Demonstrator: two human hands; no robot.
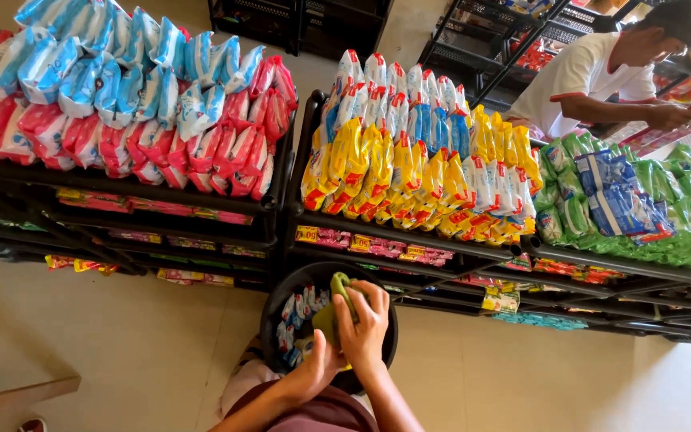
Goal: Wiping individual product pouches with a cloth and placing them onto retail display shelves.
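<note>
Both hands, right hand (pixel 364 320) and left hand (pixel 319 370), grasping green packet (pixel 337 290), seemingly upright, over black basket (pixel 275 308)

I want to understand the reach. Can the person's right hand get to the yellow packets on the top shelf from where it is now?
Probably yes. The right hand holds a green packet over the black basket; the yellow packets lie just ahead, with nothing between.

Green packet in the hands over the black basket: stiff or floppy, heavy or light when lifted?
Likely floppy: the green packet bends under the right hand. Probably light, as fingertips alone pinch it. Its glossy film may be slippery. The left hand steadies it over the basket.
</note>
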